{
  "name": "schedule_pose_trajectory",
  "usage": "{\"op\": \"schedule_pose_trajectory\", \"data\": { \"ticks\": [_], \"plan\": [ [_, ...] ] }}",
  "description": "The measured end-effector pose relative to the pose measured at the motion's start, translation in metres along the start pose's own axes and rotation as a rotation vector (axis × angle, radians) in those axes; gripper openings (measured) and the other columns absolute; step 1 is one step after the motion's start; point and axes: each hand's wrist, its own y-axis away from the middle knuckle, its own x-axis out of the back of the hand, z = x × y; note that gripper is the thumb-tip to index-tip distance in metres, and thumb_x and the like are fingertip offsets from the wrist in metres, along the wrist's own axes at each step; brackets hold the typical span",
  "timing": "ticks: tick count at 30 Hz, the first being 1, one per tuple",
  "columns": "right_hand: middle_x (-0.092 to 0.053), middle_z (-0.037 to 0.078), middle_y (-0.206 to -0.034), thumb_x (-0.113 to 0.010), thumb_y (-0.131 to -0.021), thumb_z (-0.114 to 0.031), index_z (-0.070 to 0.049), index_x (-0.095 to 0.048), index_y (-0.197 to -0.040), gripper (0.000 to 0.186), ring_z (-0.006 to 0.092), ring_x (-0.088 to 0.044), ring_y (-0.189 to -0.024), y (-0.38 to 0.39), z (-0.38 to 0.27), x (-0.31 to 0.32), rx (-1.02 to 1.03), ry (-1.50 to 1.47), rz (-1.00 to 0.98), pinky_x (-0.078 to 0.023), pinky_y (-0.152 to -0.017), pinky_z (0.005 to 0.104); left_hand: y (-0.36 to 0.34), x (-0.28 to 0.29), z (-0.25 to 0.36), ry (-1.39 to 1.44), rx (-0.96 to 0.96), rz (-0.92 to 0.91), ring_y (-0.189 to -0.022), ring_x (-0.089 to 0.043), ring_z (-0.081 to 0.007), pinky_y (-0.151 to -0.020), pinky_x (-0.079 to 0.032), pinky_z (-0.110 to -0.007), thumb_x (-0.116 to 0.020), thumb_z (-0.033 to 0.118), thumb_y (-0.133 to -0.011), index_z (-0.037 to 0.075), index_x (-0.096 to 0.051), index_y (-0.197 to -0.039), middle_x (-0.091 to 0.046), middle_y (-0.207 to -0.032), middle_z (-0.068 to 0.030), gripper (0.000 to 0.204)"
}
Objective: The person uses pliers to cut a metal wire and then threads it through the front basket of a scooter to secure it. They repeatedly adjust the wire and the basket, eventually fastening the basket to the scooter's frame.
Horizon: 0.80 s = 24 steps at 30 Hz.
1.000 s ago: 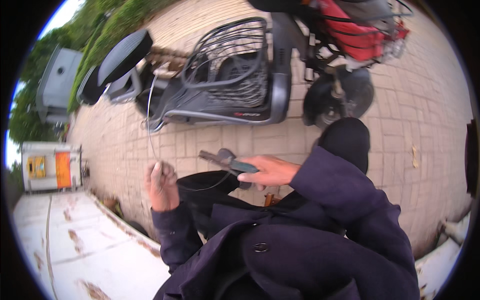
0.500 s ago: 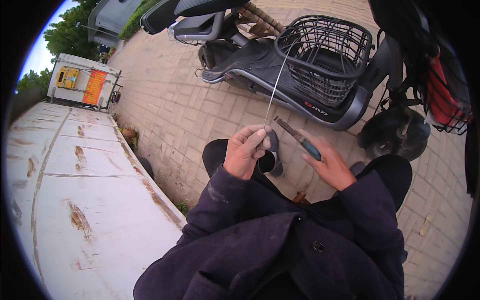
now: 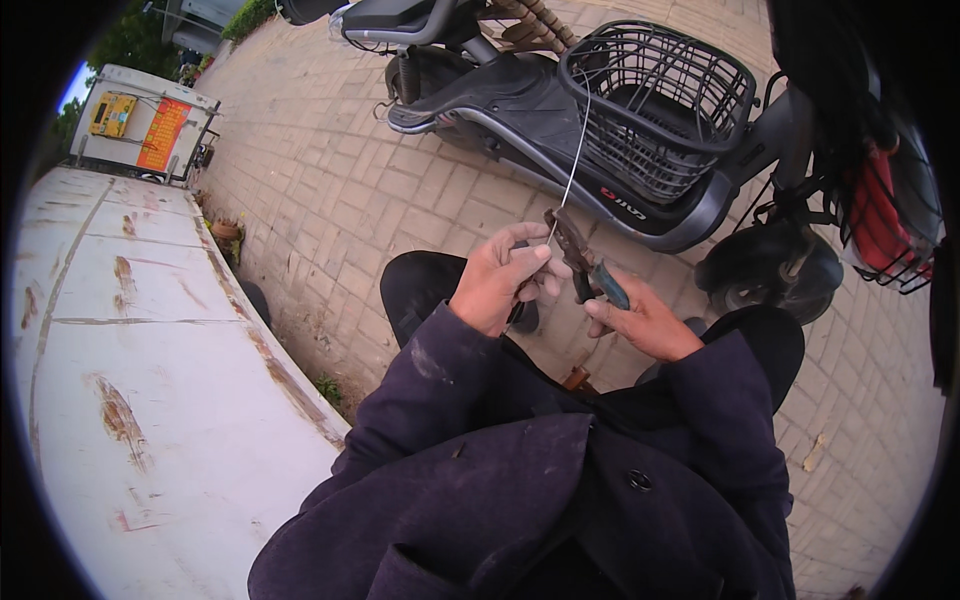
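My left hand pinches a thin pale wire, which runs up to the black wire basket on the scooter. My right hand grips rusty pliers with teal handles. Their jaws sit at the wire just above my left fingers; whether they close on it is too small to tell.
A dark electric scooter stands before me on brick paving. At right are a wheel and a red load behind black bars. A rusty white panel runs along my left, with a white box bearing an orange sign beyond it.
The pliers in my right hand have come up and leftward to the wire beside my left fingers. My left hand has risen slightly along with them. The head view has turned and shifted.
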Motion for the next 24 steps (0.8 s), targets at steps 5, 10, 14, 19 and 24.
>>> {"op": "schedule_pose_trajectory", "data": {
  "ticks": [5, 10, 14, 19, 24],
  "plan": [
    [-0.058, 0.003, -0.091, -0.069, -0.099, -0.03, -0.003, -0.053, -0.144, 0.054, 0.0153, -0.062, -0.079, 0.0, -0.006, -0.004, -0.034, 0.153, 0.1, -0.052, -0.073, 0.0322, -0.007, -0.001, 0.008, -0.011, 0.004, -0.076, -0.075, -0.068, -0.0145, -0.058, -0.045, -0.022, -0.058, 0.01, -0.103, -0.008, -0.044, -0.137, -0.073, -0.098, -0.0162, 0.041],
    [-0.058, 0.012, -0.104, -0.069, -0.091, -0.011, -0.016, -0.053, -0.147, 0.059, 0.032, -0.064, -0.093, 0.004, -0.027, -0.003, 0.339, 0.879, 0.37, -0.051, -0.079, 0.0403, -0.006, -0.003, 0.007, -0.048, -0.027, -0.088, -0.083, -0.067, -0.0121, -0.061, -0.045, -0.021, -0.055, 0.006, -0.102, -0.007, -0.046, -0.135, -0.073, -0.101, -0.0155, 0.037],
    [-0.057, 0.014, -0.113, -0.07, -0.082, 0.002, -0.019, -0.053, -0.148, 0.071, 0.0358, -0.061, -0.103, 0.004, -0.038, -0.002, 0.411, 1.074, 0.434, -0.051, -0.083, 0.0408, -0.002, -0.004, 0.004, -0.093, -0.063, -0.102, -0.087, -0.066, -0.0132, -0.065, -0.046, -0.022, -0.054, 0.002, -0.098, -0.005, -0.044, -0.139, -0.072, -0.106, -0.0174, 0.042],
    [-0.057, 0.012, -0.121, -0.07, -0.085, -0.002, -0.026, -0.052, -0.149, 0.071, 0.0329, -0.061, -0.104, -0.002, -0.038, -0.001, 0.547, 1.269, 0.578, -0.054, -0.082, 0.0427, 0.007, -0.004, 0.005, -0.18, -0.192, -0.156, -0.1, -0.07, -0.0203, -0.081, -0.053, -0.028, -0.052, -0.003, -0.094, -0.002, -0.039, -0.146, -0.069, -0.117, -0.0209, 0.054],
    [-0.056, 0.012, -0.123, -0.071, -0.086, -0.003, -0.023, -0.052, -0.149, 0.069, 0.0323, -0.061, -0.106, -0.004, -0.035, 0.001, 0.578, 1.299, 0.595, -0.054, -0.083, 0.0414, 0.012, -0.004, 0.007, -0.227, -0.2, -0.195, -0.114, -0.069, -0.0293, -0.096, -0.053, -0.034, -0.048, -0.007, -0.091, -0.002, -0.032, -0.151, -0.065, -0.126, -0.0225, 0.063]
  ]
}}
